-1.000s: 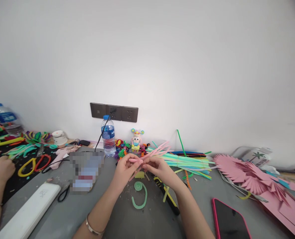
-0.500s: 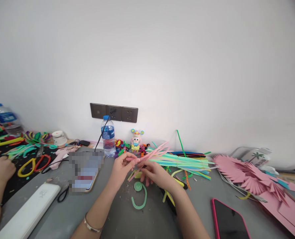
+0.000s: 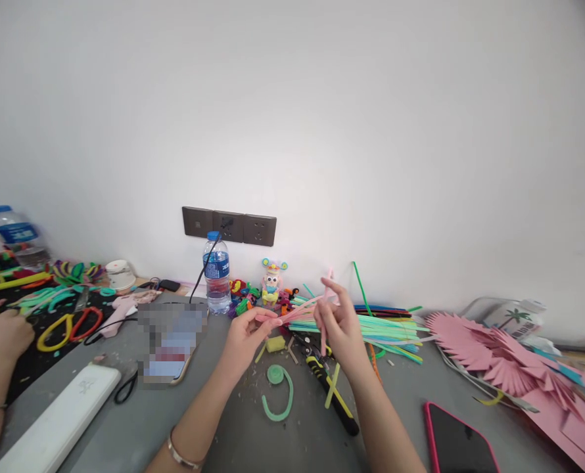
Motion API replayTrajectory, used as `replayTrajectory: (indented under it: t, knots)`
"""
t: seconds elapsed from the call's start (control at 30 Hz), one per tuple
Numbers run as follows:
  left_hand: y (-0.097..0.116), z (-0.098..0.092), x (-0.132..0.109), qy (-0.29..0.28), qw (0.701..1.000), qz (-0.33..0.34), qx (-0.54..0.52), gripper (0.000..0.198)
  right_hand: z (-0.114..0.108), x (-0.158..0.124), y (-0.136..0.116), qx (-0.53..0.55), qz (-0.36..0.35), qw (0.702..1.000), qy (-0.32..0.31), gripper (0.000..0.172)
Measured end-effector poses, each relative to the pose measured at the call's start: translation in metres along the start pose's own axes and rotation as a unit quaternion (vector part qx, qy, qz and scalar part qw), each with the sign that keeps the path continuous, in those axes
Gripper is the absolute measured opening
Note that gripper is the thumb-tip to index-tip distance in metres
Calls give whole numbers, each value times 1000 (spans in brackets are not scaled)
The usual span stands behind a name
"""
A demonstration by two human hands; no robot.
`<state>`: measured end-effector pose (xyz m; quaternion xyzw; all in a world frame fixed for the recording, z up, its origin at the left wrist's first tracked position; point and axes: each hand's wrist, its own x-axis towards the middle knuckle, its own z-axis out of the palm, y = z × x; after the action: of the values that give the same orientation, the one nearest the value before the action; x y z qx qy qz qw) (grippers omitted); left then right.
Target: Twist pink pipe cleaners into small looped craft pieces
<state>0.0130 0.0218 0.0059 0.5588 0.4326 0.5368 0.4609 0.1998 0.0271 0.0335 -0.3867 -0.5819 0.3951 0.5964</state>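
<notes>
My left hand (image 3: pixel 246 334) pinches the looped end of a bundle of pink pipe cleaners (image 3: pixel 300 309) above the grey table (image 3: pixel 233 427). My right hand (image 3: pixel 338 325) is raised beside it, fingers curled around one pink stem that it bends upward. Below the hands lie a green coiled pipe cleaner (image 3: pixel 277 392), a small yellow piece (image 3: pixel 275 343) and black-and-yellow pliers (image 3: pixel 328 391). Behind the right hand spreads a pile of green, blue and dark pipe cleaners (image 3: pixel 388 323).
A water bottle (image 3: pixel 216 272) and small toy figures (image 3: pixel 271 284) stand by the wall sockets (image 3: pixel 229 225). A blurred phone (image 3: pixel 169 341), a white case (image 3: pixel 58 420), a pink-edged phone (image 3: pixel 457 443) and pink paper fans (image 3: pixel 504 355) lie around. Another person's hand (image 3: pixel 1 335) works at far left.
My right hand has risen from near the table and now bends a pink stem upward. The left hand keeps its pinch on the pink bundle. The pliers are uncovered.
</notes>
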Motion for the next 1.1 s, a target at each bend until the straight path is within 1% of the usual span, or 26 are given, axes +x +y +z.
replayTrajectory:
  t: [0.07,0.17,0.23,0.27,0.3,0.37,0.43,0.57,0.67,0.73,0.87,0.97,1.1]
  knots:
    - [1,2,-1,-10,1000,4,-6,24,-3,-1,-3,10,-16,997,76,52]
    - [3,5,-3,-45,999,0,-31,22,-7,-2,-6,42,-39,986,158,49]
    - [5,8,-7,-90,995,-12,-43,21,-9,-2,-8,65,-60,980,181,46]
    - [6,10,-9,-115,992,-18,-42,21,-10,-2,-8,71,-65,979,178,43]
    - [6,11,-10,-139,989,-24,-35,22,-11,-1,-8,72,-63,982,165,39]
    - [6,13,-13,-173,985,-26,-12,24,-11,0,-7,75,-41,990,116,34]
    - [5,15,-15,-182,983,-15,6,25,-10,2,-4,97,-6,994,59,35]
    - [2,15,-14,-165,986,-12,13,25,-2,2,2,152,55,986,-35,43]
    - [-1,15,-11,-132,991,-12,0,26,6,0,4,149,79,982,-84,42]
    - [-3,14,-10,-111,994,-11,-15,27,9,-1,4,138,85,981,-103,38]
    - [-3,12,-8,-72,997,4,-21,22,11,-1,7,112,90,980,-136,32]
    - [0,10,-8,-55,998,18,-17,22,9,0,9,64,81,986,-130,28]
    - [2,9,-8,-30,999,33,9,22,8,1,10,18,87,990,-114,32]
